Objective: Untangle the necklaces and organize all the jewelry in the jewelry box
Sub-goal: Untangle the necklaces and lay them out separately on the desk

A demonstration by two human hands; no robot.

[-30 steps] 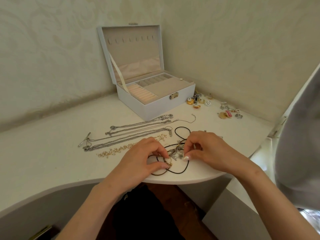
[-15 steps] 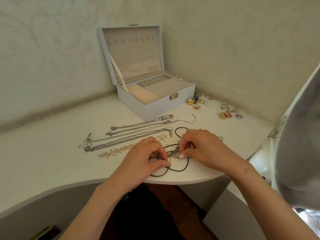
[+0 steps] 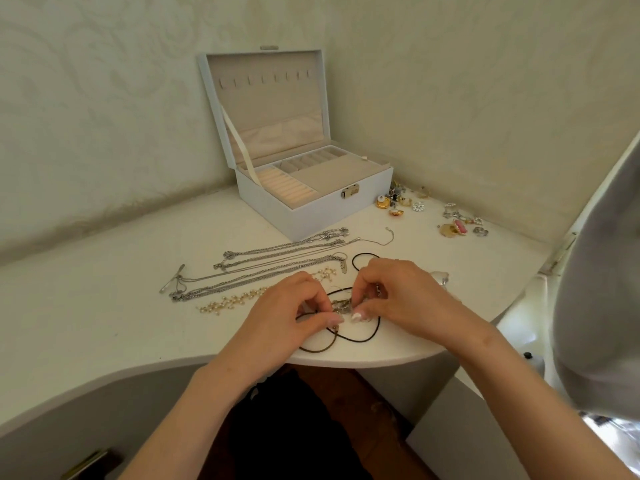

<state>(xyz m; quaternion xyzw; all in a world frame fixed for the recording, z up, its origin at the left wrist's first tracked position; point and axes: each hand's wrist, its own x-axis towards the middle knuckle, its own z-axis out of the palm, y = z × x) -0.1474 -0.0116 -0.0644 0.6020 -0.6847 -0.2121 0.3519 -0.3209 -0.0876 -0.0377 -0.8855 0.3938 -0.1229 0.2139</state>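
Closer together than a second earlier: my right hand (image 3: pixel 398 296) had slid toward nine o'clock until its thumb nearly met that of my left hand (image 3: pixel 287 313). Reading: I was down to the core of the knot, with the untangling still unfinished.

Item 1, tangle (image 3: pixel 341 306): silver chain snarled with a black cord (image 3: pixel 375 332), lying near the table's (image 3: pixel 104 306) front edge, between my hands. Fingers (image 3: pixel 332 320) of both hands were curled tight, thumb against forefinger, pinching the tangle from either side. Which strand each held, I could not tell.

Item 2, silver chains (image 3: pixel 277 261): laid out straight at ten o'clock, with a pearl necklace (image 3: pixel 228 303) just beside them.

Item 3, jewelry box (image 3: pixel 311 209): lid up, at twelve o'clock, compartments showing no jewelry.

Item 4, small pieces (image 3: pixel 398 202): loose at one o'clock, not yet boxed.
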